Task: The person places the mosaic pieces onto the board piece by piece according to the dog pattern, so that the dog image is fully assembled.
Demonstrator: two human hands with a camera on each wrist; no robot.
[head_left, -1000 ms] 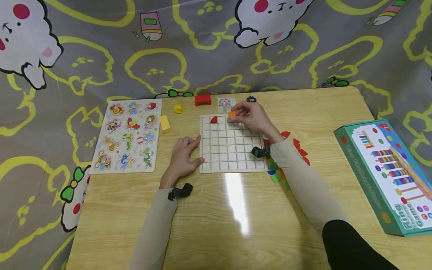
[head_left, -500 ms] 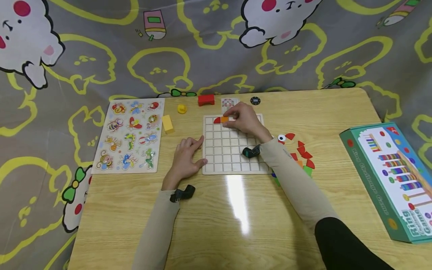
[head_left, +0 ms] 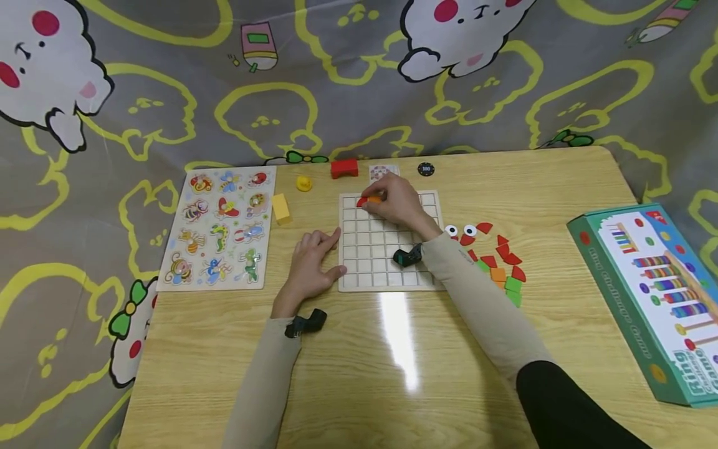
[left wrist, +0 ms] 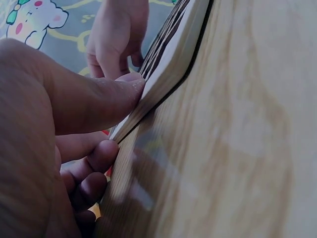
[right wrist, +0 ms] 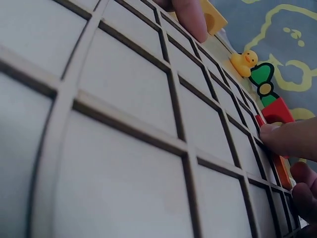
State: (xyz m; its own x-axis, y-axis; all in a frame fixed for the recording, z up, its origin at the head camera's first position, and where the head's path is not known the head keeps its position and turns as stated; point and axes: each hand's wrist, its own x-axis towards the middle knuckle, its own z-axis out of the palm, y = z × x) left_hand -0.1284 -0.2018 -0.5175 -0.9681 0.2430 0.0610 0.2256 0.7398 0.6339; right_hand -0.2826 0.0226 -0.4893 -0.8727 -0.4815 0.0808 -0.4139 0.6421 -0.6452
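A pale board with a square grid (head_left: 359, 289) lies mid-table. My left hand (head_left: 311, 262) rests beside its left edge; in the left wrist view the thumb (left wrist: 131, 89) touches the board's edge. My right hand (head_left: 398, 201) is at the top row, thumb and fingers about an orange square tile (right wrist: 281, 171). Its thumb tip (right wrist: 270, 130) is right at a red quarter-circle tile (head_left: 361, 202) next to it. Most of the orange tile is hidden by the fingers in the head view. Behind the hand, a patterned card (head_left: 384, 169) lies at the board's top.
Loose red tiles (head_left: 485, 228), green tiles (head_left: 513, 284) and orange tiles (head_left: 498, 274) lie right of the board, with two eye discs (head_left: 470, 231). A green game box (head_left: 645, 299) stands farther right. An insect puzzle (head_left: 215, 284), yellow block (head_left: 282, 209) and duck (head_left: 303, 183) are left.
My right hand has carried the orange tile left along the top row to beside the red tile, then shifted slightly farther left. My left hand stays at the board's edge.
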